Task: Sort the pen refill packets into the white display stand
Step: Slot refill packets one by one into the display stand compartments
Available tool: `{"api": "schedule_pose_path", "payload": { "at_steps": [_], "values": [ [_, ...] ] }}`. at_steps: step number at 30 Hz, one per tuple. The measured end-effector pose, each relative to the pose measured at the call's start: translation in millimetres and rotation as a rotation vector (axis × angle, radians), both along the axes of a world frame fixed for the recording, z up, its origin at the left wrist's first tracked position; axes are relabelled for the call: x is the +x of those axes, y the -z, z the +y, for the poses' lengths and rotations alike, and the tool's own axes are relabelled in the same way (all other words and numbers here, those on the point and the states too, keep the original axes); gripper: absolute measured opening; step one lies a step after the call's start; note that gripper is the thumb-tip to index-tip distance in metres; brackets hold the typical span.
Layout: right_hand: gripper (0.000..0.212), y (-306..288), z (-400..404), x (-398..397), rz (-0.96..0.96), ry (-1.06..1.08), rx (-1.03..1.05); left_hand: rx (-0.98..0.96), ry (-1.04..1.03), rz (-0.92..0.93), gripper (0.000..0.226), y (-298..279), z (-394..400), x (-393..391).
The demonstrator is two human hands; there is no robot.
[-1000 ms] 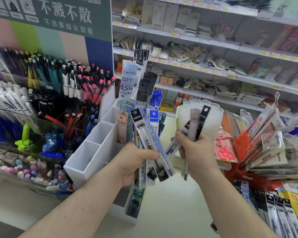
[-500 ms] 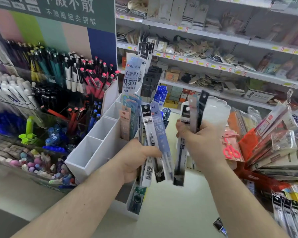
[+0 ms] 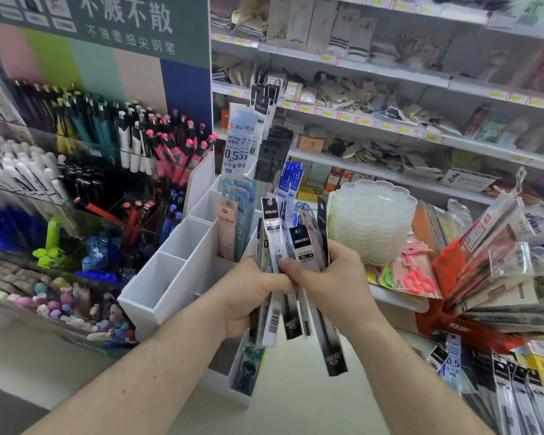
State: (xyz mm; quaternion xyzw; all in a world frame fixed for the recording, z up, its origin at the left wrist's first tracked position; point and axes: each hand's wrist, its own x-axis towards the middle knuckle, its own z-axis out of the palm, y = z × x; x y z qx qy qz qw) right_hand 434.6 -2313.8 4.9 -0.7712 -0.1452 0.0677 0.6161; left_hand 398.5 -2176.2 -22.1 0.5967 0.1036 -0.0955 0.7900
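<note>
Beside the stand [image 3: 157,296] my left hand [image 3: 248,296] and right hand [image 3: 324,277] both clutch packets [image 3: 272,246]; I'd peel one off, check its label, then drop it upright

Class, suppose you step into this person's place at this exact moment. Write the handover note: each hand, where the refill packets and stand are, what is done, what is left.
Left hand: grips a fan of refill packets.
Right hand: grips more packets, including a long black packet hanging lowest; the hands touch.
White display stand: just left of the hands. Its two nearest left compartments show no packets; slots further back hold some.
Done: some packets slotted.
Left: sort the held bundle, then probably the loose pile at lower right.
</note>
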Motion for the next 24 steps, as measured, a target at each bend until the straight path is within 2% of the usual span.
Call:
{"api": "schedule_pose_path", "payload": {
  "at_steps": [9, 13, 18, 22, 24],
  "values": [
    [0.021, 1, 2, -2, 0.048, -0.01, -0.016, 0.011, 0.115, -0.095, 0.051, 2, 2, -2],
    [0.017, -2, -2, 1, 0.151, -0.006, 0.117, -0.05, 0.107, -0.102, 0.051, 2, 3, -4],
    [0.01, -3, -12, 6, 0.253, 0.1, 0.301, -0.084, -0.017, -0.035, 0.044, 2, 5, -2],
    [0.026, 0, -12, 8, 0.28, 0.187, 0.421, -0.168, -0.033, -0.001, 0.028, 1, 5, 1],
    [0.026, 2, -6, 5, 0.298, 0.209, 0.449, -0.203, -0.009, 0.005, 0.024, 0, 3, 1]
  ]
}}
